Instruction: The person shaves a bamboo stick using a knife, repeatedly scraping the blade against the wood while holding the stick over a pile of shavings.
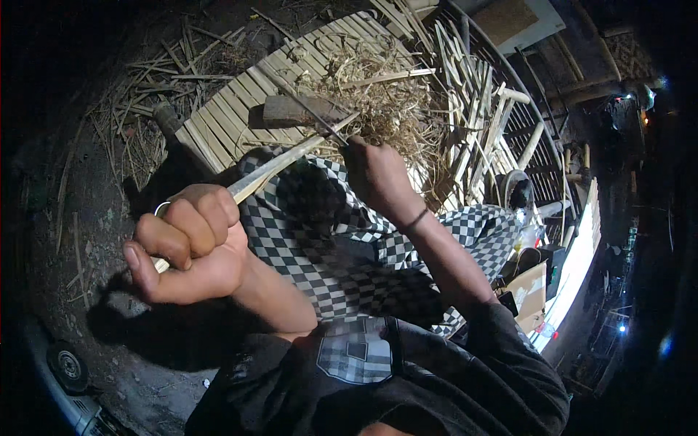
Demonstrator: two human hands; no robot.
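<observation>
Left hand (193, 243), at 9 o'clock in the view: fist clamped on the strip (283, 163). The strip extends from the fist toward 2 o'clock, above the checked trousers (465, 232). Right hand (385, 178), just off centre toward 1 o'clock: fingers clamped on the knife (305, 109). The blade points between 10 and 11 o'clock and crosses the strip near its far end; whether the edge touches the strip cannot be told.

The block (280, 110) lies at 11 o'clock on the slatted bench (225, 116). Shavings (396, 109) are heaped at 1 o'clock, beyond the right hand. Split pieces (472, 109) lie at 2 o'clock, beside the shavings. A box (531, 291) stands at 4 o'clock.
</observation>
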